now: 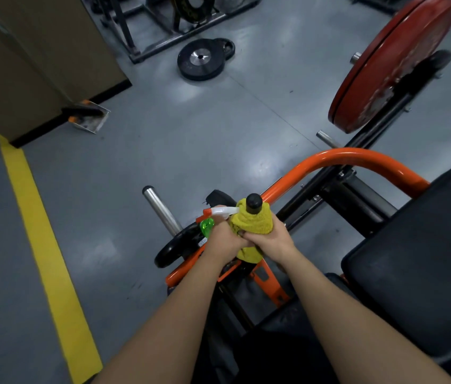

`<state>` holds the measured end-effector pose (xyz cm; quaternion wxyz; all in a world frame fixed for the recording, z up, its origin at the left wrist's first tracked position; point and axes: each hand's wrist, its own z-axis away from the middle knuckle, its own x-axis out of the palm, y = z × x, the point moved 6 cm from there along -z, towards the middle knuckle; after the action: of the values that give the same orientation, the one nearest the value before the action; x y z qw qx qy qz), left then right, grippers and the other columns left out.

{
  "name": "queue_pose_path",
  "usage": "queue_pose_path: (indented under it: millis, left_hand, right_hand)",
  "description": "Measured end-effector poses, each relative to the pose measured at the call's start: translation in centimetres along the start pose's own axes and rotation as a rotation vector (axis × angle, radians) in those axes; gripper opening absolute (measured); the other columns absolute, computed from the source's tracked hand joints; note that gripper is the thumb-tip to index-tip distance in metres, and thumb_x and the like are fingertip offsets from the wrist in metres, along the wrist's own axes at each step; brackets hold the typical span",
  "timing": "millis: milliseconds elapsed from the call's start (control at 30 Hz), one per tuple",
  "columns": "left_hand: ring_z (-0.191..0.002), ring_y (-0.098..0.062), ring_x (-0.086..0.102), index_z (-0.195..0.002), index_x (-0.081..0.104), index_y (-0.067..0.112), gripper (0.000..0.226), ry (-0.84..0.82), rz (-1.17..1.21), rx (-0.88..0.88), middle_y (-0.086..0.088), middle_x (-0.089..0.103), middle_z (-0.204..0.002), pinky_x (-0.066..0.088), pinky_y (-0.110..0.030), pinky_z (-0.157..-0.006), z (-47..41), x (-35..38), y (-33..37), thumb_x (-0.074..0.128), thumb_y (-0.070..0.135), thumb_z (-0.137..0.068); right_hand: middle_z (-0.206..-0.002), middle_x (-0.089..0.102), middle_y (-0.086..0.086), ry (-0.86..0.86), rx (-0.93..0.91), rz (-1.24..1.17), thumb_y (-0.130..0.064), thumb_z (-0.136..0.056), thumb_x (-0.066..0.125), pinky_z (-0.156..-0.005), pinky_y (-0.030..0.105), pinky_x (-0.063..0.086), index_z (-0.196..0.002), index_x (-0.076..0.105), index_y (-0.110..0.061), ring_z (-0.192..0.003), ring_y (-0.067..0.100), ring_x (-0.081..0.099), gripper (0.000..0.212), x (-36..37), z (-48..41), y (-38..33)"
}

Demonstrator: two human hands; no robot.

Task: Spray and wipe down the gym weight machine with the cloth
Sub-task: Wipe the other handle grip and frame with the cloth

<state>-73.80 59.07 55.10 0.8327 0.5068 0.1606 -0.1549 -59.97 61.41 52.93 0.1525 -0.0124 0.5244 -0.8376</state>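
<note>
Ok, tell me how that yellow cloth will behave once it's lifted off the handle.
Probably floppy: the yellow cloth wraps and bunches round the black handle under the right hand. Likely light, judging by its thin folds; its nubby pile looks grippy, not slippery.

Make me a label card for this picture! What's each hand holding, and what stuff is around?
place: gym with a grey floor and a yellow stripe
left hand: holds the green spray bottle
right hand: grips the yellow cloth
cloth: wrapped round the machine's black handle
machine: orange frame, black seat pad
loaded weight: red plate, far right
on the floor: black plates
</note>
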Motion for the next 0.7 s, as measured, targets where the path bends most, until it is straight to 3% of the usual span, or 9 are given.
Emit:
queue_pose_path:
  millis: [67, 167, 233, 300, 400, 533, 600, 667, 700]
  left_hand:
    - [-0.101, -0.018, 0.07, -0.112, 0.074, 0.016, 0.058, -0.034, 0.011, -0.034, 0.001, 0.076, -0.102, 0.057, -0.04, -0.093, 0.4, -0.6, 0.3, 0.091, 0.029, -0.058]
    - [-0.098, -0.017, 0.071, -0.099, 0.076, 0.024, 0.049, -0.039, 0.039, -0.044, 0.004, 0.077, -0.097, 0.057, -0.047, -0.094, 1.1, -1.5, 0.9, 0.09, 0.038, -0.055]
    - [-0.099, -0.018, 0.072, -0.092, 0.073, 0.028, 0.037, -0.012, 0.126, 0.001, 0.003, 0.078, -0.097, 0.057, -0.047, -0.095, 1.7, -2.3, 2.0, 0.091, 0.027, -0.06]
    - [-0.101, -0.019, 0.073, -0.094, 0.07, 0.037, 0.044, 0.014, 0.248, 0.066, 0.003, 0.079, -0.1, 0.057, -0.043, -0.095, 2.4, -2.8, 3.0, 0.092, 0.01, -0.067]
    - [-0.092, -0.016, 0.072, -0.098, 0.064, 0.037, 0.056, 0.029, 0.367, 0.124, 0.005, 0.077, -0.092, 0.058, -0.042, -0.088, 2.7, -2.9, 3.2, 0.084, -0.008, -0.071]
    - [-0.078, -0.026, 0.061, -0.094, 0.065, 0.032, 0.045, 0.054, 0.287, 0.101, -0.023, 0.066, -0.083, 0.055, -0.06, -0.076, 1.9, -3.0, 2.9, 0.072, 0.0, -0.064]
    - [-0.077, -0.02, 0.056, -0.092, 0.053, 0.028, 0.039, 0.042, 0.086, 0.134, -0.014, 0.059, -0.082, 0.055, -0.052, -0.074, 1.1, -3.0, 2.4, 0.068, -0.003, -0.073]
    - [-0.081, -0.016, 0.053, -0.091, 0.05, 0.022, 0.022, 0.085, -0.08, 0.216, -0.004, 0.054, -0.085, 0.051, -0.03, -0.07, 0.1, -2.9, 2.0, 0.053, 0.002, -0.099]
    - [-0.08, -0.016, 0.053, -0.091, 0.051, 0.019, 0.021, 0.123, -0.016, 0.186, -0.005, 0.053, -0.084, 0.048, -0.025, -0.067, -0.4, -3.0, 1.7, 0.042, 0.008, -0.106]
  right_hand:
    - [-0.104, 0.074, -0.009, 0.022, 0.014, 0.093, -0.026, -0.062, 0.087, -0.066, 0.012, 0.05, -0.119, 0.068, -0.027, -0.095, 0.01, 0.069, 0.06, -0.8, 0.9, -1.7]
    - [-0.093, 0.071, -0.009, 0.1, -0.018, 0.078, -0.013, -0.066, 0.082, -0.058, 0.01, 0.045, -0.109, 0.069, -0.026, -0.083, 0.007, 0.064, 0.048, -1.5, 2.4, -4.1]
    - [-0.096, 0.072, -0.011, 0.155, -0.062, 0.042, -0.017, -0.063, 0.083, -0.065, 0.015, 0.049, -0.112, 0.068, -0.031, -0.085, 0.002, 0.066, 0.053, -1.6, 3.7, -6.1]
    - [-0.102, 0.072, -0.016, 0.202, -0.113, 0.078, -0.03, -0.058, 0.084, -0.078, 0.022, 0.052, -0.111, 0.066, -0.043, -0.094, 0.001, 0.067, 0.057, -1.7, 4.4, -7.5]
    - [-0.107, 0.068, -0.02, 0.252, -0.235, 0.108, -0.021, -0.063, 0.085, -0.089, 0.025, 0.051, -0.101, 0.059, -0.053, -0.102, 0.002, 0.064, 0.056, -1.3, 5.3, -9.1]
    - [-0.13, 0.061, -0.015, 0.337, -0.693, 0.384, -0.014, -0.071, 0.084, -0.111, 0.029, 0.04, -0.127, 0.065, -0.026, -0.127, 0.016, 0.055, 0.061, -0.7, 6.4, -11.0]
    - [-0.141, 0.06, -0.004, 0.341, -0.89, 0.64, -0.01, -0.071, 0.082, -0.116, 0.047, 0.038, -0.137, 0.062, -0.013, -0.136, 0.029, 0.049, 0.069, 0.4, 6.5, -11.2]
    - [-0.146, 0.057, 0.001, 0.311, -0.914, 0.887, -0.004, -0.062, 0.081, -0.113, 0.057, 0.038, -0.138, 0.062, -0.011, -0.139, 0.038, 0.045, 0.078, 1.8, 6.2, -11.0]
    - [-0.145, 0.058, 0.003, 0.311, -0.892, 0.962, -0.004, -0.058, 0.08, -0.111, 0.057, 0.04, -0.134, 0.065, -0.011, -0.136, 0.04, 0.046, 0.078, 2.2, 5.8, -11.0]
